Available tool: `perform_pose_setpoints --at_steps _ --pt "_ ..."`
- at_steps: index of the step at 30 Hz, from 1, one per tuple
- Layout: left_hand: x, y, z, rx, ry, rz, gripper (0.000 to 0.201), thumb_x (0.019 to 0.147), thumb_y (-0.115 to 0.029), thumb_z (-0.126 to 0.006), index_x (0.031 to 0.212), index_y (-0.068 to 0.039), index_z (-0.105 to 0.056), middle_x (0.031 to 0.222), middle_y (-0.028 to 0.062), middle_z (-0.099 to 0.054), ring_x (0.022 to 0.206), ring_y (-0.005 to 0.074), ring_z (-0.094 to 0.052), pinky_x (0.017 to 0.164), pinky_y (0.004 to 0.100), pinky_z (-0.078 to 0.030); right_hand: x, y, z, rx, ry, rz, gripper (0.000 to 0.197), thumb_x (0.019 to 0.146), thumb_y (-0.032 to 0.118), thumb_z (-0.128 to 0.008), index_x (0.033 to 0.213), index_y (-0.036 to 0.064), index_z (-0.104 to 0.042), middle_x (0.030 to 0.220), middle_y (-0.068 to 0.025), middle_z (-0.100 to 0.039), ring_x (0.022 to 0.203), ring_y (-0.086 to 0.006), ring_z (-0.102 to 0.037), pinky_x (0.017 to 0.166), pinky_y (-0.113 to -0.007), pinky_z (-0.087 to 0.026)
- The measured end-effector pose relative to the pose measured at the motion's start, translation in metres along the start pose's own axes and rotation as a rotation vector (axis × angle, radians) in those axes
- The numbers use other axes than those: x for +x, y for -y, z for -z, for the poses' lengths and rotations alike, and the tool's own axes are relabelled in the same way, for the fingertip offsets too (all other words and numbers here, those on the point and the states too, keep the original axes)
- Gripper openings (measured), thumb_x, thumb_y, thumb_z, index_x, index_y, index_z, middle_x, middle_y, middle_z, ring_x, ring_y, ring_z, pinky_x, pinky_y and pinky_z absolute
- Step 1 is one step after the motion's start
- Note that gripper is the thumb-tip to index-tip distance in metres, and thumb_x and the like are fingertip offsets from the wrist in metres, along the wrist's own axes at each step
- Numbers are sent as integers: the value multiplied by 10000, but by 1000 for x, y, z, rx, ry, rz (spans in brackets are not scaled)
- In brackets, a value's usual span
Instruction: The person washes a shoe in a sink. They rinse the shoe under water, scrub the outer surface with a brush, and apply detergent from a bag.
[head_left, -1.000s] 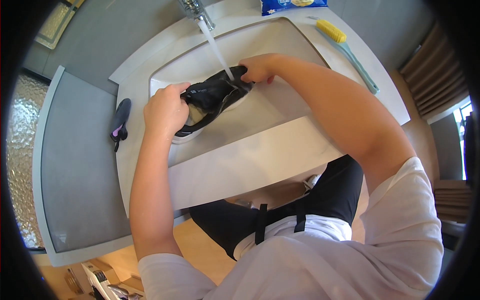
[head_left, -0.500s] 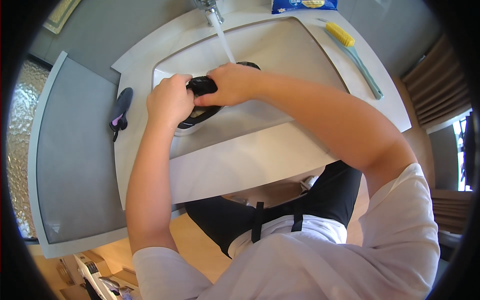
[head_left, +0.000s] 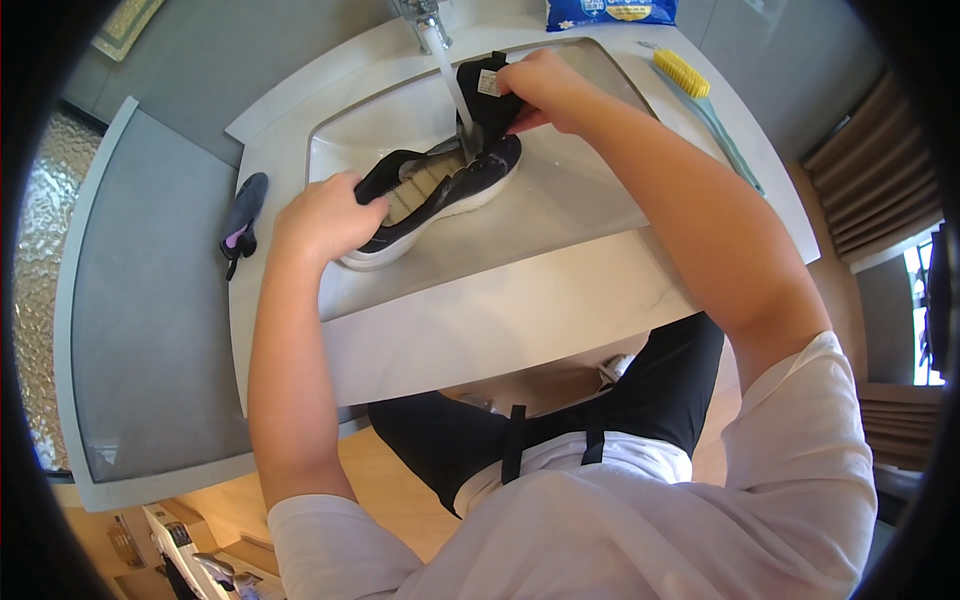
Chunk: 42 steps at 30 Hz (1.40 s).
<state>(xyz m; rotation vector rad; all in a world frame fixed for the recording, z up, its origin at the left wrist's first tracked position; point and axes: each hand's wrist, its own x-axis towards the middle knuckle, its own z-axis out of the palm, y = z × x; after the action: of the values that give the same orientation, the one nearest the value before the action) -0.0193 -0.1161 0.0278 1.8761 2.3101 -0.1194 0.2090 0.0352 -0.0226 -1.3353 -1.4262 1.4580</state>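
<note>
Two bare hands work a black fabric sneaker with a white rubber sole (head_left: pixel 440 200) inside a white rectangular sink basin (head_left: pixel 590 215). A moment ago the right hand (head_left: pixel 540 85) lay over the middle of the shoe, close to the left; now it has lifted toward the tap and pulls the black tongue (head_left: pixel 485 95) upright. That opens the shoe's mouth, so the thin stream of water (head_left: pixel 450 80) from the chrome tap (head_left: pixel 420 15) runs down inside, and the beige insole shows. The right fingers are pinched shut on the tongue. The left hand (head_left: pixel 325 215) grips the heel end, fingers curled closed over the collar. On the pale stone desk (head_left: pixel 500 320) lie a dark folded cloth (head_left: pixel 243 215) at left and a yellow-bristled brush with a teal handle (head_left: pixel 705 100) at right.
</note>
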Motion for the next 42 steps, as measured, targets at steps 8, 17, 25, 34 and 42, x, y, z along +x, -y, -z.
perform_pose_setpoints --at_steps 8,17,25,34,42 --pt "13 0 -16 -387 -3 31 381 819 -246 -591 1049 37 -700 693 155 -675 504 233 -630 535 366 -525 -3 12 -2 86 -243 136 230 748 32 -648 940 -95 -651 920 -191 -651 748 -316 -690 628 -424 -636" --pt "56 -12 -59 -632 -48 -136 393 936 -266 -683 1180 34 -613 808 122 -685 576 189 -632 554 319 -536 -14 21 22 457 -436 322 294 725 24 -639 972 -124 -695 965 -199 -670 778 -297 -674 589 -369 -629" --pt "66 -2 -69 -497 -118 -440 519 875 -164 -754 1310 6 -528 872 96 -676 743 166 -620 714 309 -520 13 3 28 250 -509 184 283 732 105 -650 963 -53 -699 946 -164 -670 834 -279 -657 633 -377 -577" --pt "67 -2 -74 -472 -90 -383 521 887 -177 -737 1324 -5 -512 922 110 -686 778 172 -619 754 317 -516 19 0 24 -18 -492 233 399 727 167 -567 1048 9 -744 1075 -237 -713 1031 -365 -679 934 -378 -513" --pt "65 -5 -69 -457 -85 -366 509 906 -195 -714 1330 -1 -509 912 121 -689 774 190 -626 755 334 -516 20 -1 24 -35 -519 254 392 724 163 -555 1031 10 -745 1051 -240 -715 1011 -379 -678 926 -386 -517"
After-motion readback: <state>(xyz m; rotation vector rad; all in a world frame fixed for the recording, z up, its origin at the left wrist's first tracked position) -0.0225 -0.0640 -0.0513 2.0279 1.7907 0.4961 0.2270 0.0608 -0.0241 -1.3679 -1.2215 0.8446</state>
